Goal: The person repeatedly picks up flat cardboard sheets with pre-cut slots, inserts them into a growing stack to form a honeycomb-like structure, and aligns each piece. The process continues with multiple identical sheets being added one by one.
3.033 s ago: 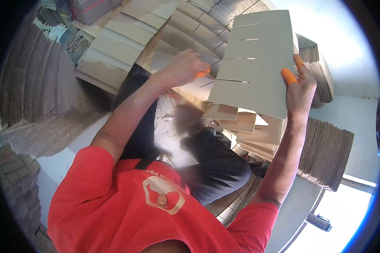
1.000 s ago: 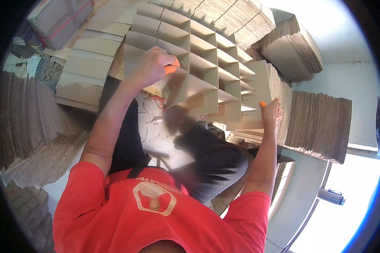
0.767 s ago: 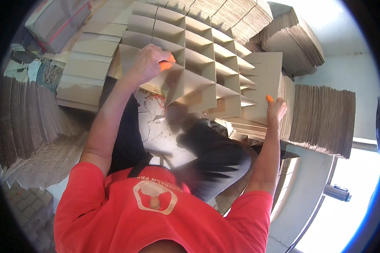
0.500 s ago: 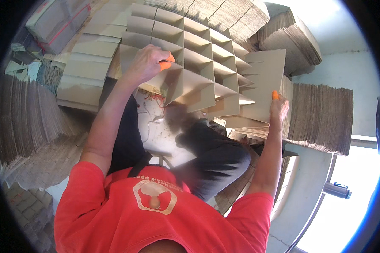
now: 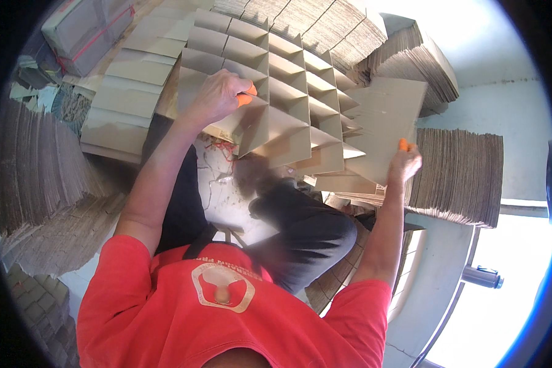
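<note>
A cardboard divider grid (image 5: 288, 80) of interlocked strips stands in front of me, its open cells facing up. My left hand (image 5: 224, 95), with orange covers on its fingertips, pinches a panel at the grid's near left side. To the right of the grid, my right hand (image 5: 405, 164) grips the near right edge of a flat cardboard sheet (image 5: 389, 110), an orange cover on its raised finger. The sheet's left edge meets the ends of the grid's strips; whether their slots are engaged I cannot tell.
Overlapping cardboard pieces (image 5: 129, 92) lie left of the grid. Tall cardboard stacks stand at the far left (image 5: 37, 165), the back (image 5: 325, 24) and the right (image 5: 457, 175). A strapped grey bundle (image 5: 86, 34) sits at the back left. My bent legs (image 5: 300, 230) are below the grid.
The sheet in my right hand has tilted and shifted slightly right; the slits that showed on it are now hard to see. My left hand keeps its hold on the grid.
</note>
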The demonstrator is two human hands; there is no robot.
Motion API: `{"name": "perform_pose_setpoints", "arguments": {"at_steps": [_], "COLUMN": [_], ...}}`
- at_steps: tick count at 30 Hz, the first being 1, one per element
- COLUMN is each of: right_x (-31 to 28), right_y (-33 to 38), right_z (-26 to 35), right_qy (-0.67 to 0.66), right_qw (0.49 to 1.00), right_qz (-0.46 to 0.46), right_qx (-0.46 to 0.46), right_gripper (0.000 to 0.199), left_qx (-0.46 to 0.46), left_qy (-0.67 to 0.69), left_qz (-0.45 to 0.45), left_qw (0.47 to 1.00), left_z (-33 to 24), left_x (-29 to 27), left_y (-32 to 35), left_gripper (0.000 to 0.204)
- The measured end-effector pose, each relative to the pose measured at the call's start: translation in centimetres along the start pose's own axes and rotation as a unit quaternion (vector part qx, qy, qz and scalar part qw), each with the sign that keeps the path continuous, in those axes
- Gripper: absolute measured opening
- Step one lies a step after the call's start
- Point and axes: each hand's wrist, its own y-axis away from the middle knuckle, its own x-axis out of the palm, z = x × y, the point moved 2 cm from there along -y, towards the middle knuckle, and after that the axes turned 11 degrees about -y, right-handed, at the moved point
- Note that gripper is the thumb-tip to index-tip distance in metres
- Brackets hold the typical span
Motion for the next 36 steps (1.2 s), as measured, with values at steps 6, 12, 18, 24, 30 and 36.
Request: {"name": "perform_pose_setpoints", "arguments": {"at_steps": [6,12,18,24,30,36], "right_x": [-8.1,-10.5,-5.3,-1.7,0.4,1.5], "right_y": [-4.4,-1.8,2.0,3.6,3.6,3.1], "right_z": [9.3,21.3,29.4,33.3,34.8,35.8], "right_qy": [-0.036,-0.332,-0.355,-0.299,-0.265,-0.235], "right_qw": [0.953,0.924,0.877,0.899,0.902,0.912], "right_qz": [-0.192,0.06,0.18,0.227,0.252,0.257], "right_qx": [-0.23,-0.179,-0.27,-0.225,-0.23,-0.218], "right_gripper": [0.017,0.042,0.04,0.045,0.047,0.045], "left_qx": [0.017,-0.006,-0.003,-0.02,-0.048,-0.053], "left_qy": [-0.037,-0.148,-0.113,-0.153,-0.139,-0.133], "left_qz": [-0.058,-0.131,-0.093,-0.064,-0.058,-0.048], "left_qw": [0.997,0.98,0.989,0.986,0.987,0.988], "left_z": [-0.7,1.0,3.0,3.4,3.1,3.4], "left_x": [-1.9,-6.3,-7.3,-7.0,-6.6,-6.4], "left_y": [1.0,2.8,3.4,4.1,4.1,3.9], "left_gripper": [0.034,0.042,0.028,0.019,0.009,0.007]}}
